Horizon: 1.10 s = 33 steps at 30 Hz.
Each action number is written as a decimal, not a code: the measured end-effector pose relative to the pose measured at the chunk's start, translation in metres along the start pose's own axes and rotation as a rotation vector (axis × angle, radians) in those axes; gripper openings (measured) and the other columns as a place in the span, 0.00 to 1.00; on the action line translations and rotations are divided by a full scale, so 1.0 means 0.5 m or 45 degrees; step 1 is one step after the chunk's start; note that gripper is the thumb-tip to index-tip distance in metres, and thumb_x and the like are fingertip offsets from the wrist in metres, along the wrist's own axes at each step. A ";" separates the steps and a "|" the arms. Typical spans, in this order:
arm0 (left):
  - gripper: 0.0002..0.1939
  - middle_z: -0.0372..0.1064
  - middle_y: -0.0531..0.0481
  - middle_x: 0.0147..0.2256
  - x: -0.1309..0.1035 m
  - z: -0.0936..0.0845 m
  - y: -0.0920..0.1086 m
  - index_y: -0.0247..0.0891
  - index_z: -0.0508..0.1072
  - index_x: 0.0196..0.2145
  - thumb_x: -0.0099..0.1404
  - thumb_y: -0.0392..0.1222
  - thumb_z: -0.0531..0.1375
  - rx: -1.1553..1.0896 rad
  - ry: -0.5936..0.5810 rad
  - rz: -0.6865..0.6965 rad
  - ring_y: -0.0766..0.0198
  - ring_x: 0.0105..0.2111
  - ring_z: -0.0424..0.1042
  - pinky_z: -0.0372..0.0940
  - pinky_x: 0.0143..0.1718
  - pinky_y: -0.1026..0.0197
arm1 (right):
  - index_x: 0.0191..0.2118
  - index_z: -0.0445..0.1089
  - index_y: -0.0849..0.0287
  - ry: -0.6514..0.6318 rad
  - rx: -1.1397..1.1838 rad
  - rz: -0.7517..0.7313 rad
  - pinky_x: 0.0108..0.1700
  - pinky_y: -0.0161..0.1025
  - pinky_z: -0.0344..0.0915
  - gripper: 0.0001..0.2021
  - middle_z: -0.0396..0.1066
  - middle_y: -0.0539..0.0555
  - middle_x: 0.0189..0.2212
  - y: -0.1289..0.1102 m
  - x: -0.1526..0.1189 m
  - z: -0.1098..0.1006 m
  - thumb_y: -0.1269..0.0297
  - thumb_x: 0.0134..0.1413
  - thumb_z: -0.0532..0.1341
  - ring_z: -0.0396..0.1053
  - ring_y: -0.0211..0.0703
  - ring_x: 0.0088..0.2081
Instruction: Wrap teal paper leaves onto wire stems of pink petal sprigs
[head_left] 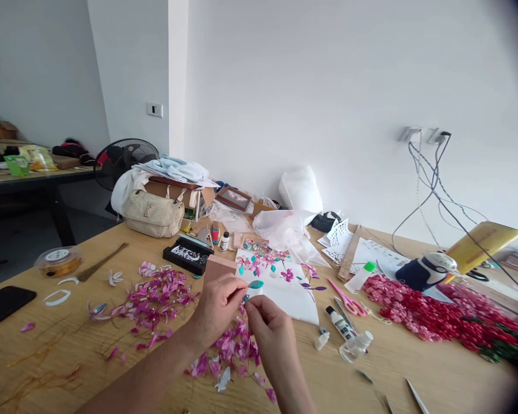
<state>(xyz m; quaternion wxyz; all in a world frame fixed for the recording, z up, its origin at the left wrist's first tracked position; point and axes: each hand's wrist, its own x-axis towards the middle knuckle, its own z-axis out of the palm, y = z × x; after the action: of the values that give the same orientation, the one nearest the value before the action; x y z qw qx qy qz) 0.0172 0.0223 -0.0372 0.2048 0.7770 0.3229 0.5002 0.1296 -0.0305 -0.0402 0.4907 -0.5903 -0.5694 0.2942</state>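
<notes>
My left hand (219, 303) and my right hand (271, 325) meet above the middle of the table, fingertips almost touching. Between them is a small teal leaf (255, 284) on a thin stem, pinched by my left thumb and forefinger. My right fingers are closed at the lower end of this piece, beside a second bit of teal; the exact grip is partly hidden. Under and around the hands lie loose pink-purple petals (166, 296). Just behind, a white sheet (300, 305) bears pink flowers (254, 264) with teal leaves.
To the right are pink scissors (349, 300), a black-and-white bottle (340, 323), a clear bottle (354, 348), tweezers (415, 395) and red-pink flower bunches (435, 310). A black case (187, 256), a beige bag (153, 213) and a phone (8, 306) lie to the left.
</notes>
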 end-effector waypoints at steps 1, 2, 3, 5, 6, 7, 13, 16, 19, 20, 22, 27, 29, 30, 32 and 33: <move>0.08 0.66 0.52 0.24 0.000 -0.002 -0.002 0.35 0.72 0.29 0.59 0.30 0.53 0.005 -0.031 -0.017 0.68 0.24 0.65 0.59 0.26 0.69 | 0.24 0.65 0.58 0.013 -0.187 -0.088 0.21 0.32 0.49 0.11 0.57 0.47 0.14 -0.008 -0.005 -0.001 0.60 0.51 0.51 0.55 0.36 0.18; 0.08 0.66 0.52 0.24 0.000 -0.004 -0.003 0.35 0.72 0.29 0.59 0.30 0.53 0.011 -0.065 -0.034 0.68 0.25 0.65 0.59 0.26 0.69 | 0.23 0.65 0.58 0.007 -0.371 -0.187 0.22 0.32 0.49 0.12 0.58 0.47 0.15 -0.018 -0.008 -0.006 0.62 0.52 0.50 0.55 0.36 0.19; 0.08 0.66 0.52 0.24 -0.001 -0.006 -0.005 0.35 0.72 0.29 0.59 0.30 0.53 0.014 -0.100 -0.045 0.68 0.25 0.66 0.59 0.25 0.69 | 0.23 0.65 0.58 -0.020 -0.530 -0.269 0.23 0.33 0.48 0.12 0.60 0.48 0.16 -0.031 -0.008 -0.016 0.64 0.53 0.50 0.56 0.37 0.20; 0.09 0.66 0.52 0.24 -0.004 -0.011 -0.004 0.35 0.71 0.28 0.59 0.30 0.52 0.015 -0.182 -0.024 0.68 0.25 0.66 0.59 0.26 0.69 | 0.22 0.65 0.57 -0.127 -0.735 -0.369 0.24 0.33 0.48 0.12 0.62 0.49 0.17 -0.057 0.003 -0.045 0.66 0.53 0.50 0.56 0.37 0.20; 0.09 0.66 0.52 0.24 -0.006 -0.014 -0.002 0.34 0.71 0.27 0.59 0.30 0.52 0.005 -0.245 0.012 0.67 0.26 0.66 0.60 0.27 0.68 | 0.22 0.65 0.57 -0.181 -0.771 -0.398 0.24 0.33 0.48 0.11 0.62 0.49 0.17 -0.067 0.014 -0.061 0.67 0.52 0.51 0.56 0.37 0.20; 0.09 0.67 0.51 0.26 -0.008 -0.018 0.002 0.34 0.71 0.28 0.60 0.30 0.52 -0.016 -0.312 0.062 0.67 0.27 0.67 0.60 0.28 0.68 | 0.22 0.65 0.57 -0.215 -0.765 -0.423 0.24 0.33 0.48 0.11 0.62 0.49 0.17 -0.073 0.028 -0.076 0.68 0.52 0.51 0.56 0.37 0.21; 0.08 0.65 0.52 0.24 -0.009 -0.042 0.026 0.34 0.71 0.28 0.59 0.29 0.53 -0.098 -0.227 0.058 0.68 0.25 0.65 0.58 0.27 0.69 | 0.23 0.64 0.59 -0.297 -0.143 -0.208 0.26 0.31 0.52 0.08 0.58 0.46 0.18 -0.016 0.060 -0.072 0.64 0.50 0.55 0.55 0.36 0.23; 0.08 0.63 0.53 0.22 -0.005 -0.041 0.018 0.34 0.70 0.26 0.58 0.29 0.53 -0.024 -0.095 -0.007 0.69 0.24 0.64 0.57 0.25 0.69 | 0.21 0.61 0.58 -0.181 -0.187 -0.169 0.23 0.31 0.49 0.11 0.54 0.46 0.17 -0.001 0.014 -0.026 0.63 0.52 0.52 0.52 0.35 0.21; 0.09 0.64 0.53 0.23 -0.005 -0.033 0.011 0.35 0.69 0.25 0.59 0.29 0.52 0.036 -0.142 0.053 0.68 0.25 0.64 0.57 0.26 0.68 | 0.21 0.60 0.58 -0.205 -0.593 -0.363 0.23 0.32 0.45 0.11 0.54 0.46 0.16 -0.037 -0.019 -0.022 0.67 0.54 0.50 0.50 0.34 0.19; 0.10 0.64 0.52 0.23 -0.006 -0.032 0.012 0.35 0.69 0.25 0.60 0.29 0.51 0.044 -0.191 0.092 0.68 0.25 0.64 0.57 0.26 0.68 | 0.21 0.60 0.58 -0.233 -0.714 -0.415 0.23 0.33 0.44 0.11 0.55 0.46 0.16 -0.054 -0.018 -0.033 0.69 0.53 0.50 0.50 0.34 0.19; 0.11 0.65 0.51 0.25 -0.009 -0.033 0.019 0.34 0.69 0.26 0.61 0.30 0.50 0.027 -0.329 0.187 0.67 0.26 0.65 0.58 0.27 0.68 | 0.20 0.60 0.58 -0.279 -0.822 -0.459 0.23 0.33 0.44 0.11 0.55 0.46 0.15 -0.080 0.001 -0.066 0.70 0.51 0.51 0.50 0.34 0.19; 0.09 0.64 0.52 0.24 -0.009 -0.046 0.031 0.34 0.69 0.27 0.61 0.30 0.52 -0.056 -0.279 0.245 0.69 0.25 0.64 0.58 0.26 0.69 | 0.22 0.64 0.58 -0.278 -0.237 -0.294 0.26 0.32 0.51 0.09 0.56 0.47 0.18 -0.046 0.052 -0.098 0.66 0.51 0.54 0.54 0.36 0.24; 0.09 0.62 0.53 0.23 -0.006 -0.046 0.023 0.35 0.68 0.26 0.60 0.28 0.51 -0.016 -0.102 0.186 0.69 0.24 0.63 0.57 0.26 0.69 | 0.22 0.63 0.59 -0.255 -0.052 -0.172 0.26 0.32 0.51 0.10 0.55 0.46 0.19 -0.017 0.044 -0.071 0.62 0.51 0.54 0.52 0.35 0.24; 0.08 0.62 0.53 0.22 -0.005 -0.044 0.017 0.35 0.68 0.26 0.59 0.28 0.51 0.010 -0.045 0.159 0.69 0.24 0.63 0.57 0.25 0.69 | 0.22 0.63 0.59 -0.262 0.020 -0.126 0.26 0.32 0.50 0.10 0.54 0.46 0.19 -0.007 0.034 -0.055 0.62 0.51 0.54 0.51 0.35 0.24; 0.08 0.61 0.54 0.22 -0.002 -0.037 0.008 0.35 0.68 0.26 0.59 0.29 0.52 0.044 0.018 0.116 0.69 0.24 0.62 0.57 0.26 0.69 | 0.23 0.62 0.59 -0.240 0.126 -0.057 0.25 0.32 0.48 0.10 0.52 0.46 0.18 0.004 0.014 -0.025 0.61 0.51 0.55 0.49 0.35 0.23; 0.08 0.61 0.54 0.22 -0.001 -0.033 0.005 0.35 0.68 0.26 0.59 0.29 0.52 0.045 0.042 0.100 0.69 0.23 0.62 0.57 0.26 0.69 | 0.22 0.62 0.59 -0.226 0.169 -0.045 0.24 0.32 0.47 0.10 0.51 0.45 0.18 0.005 0.005 -0.014 0.61 0.50 0.55 0.48 0.35 0.23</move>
<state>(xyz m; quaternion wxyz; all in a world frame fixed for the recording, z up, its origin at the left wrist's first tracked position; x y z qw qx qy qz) 0.0027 0.0202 -0.0288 0.1659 0.7842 0.3041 0.5147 0.1371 -0.0295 -0.0394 0.4815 -0.5181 -0.6002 0.3735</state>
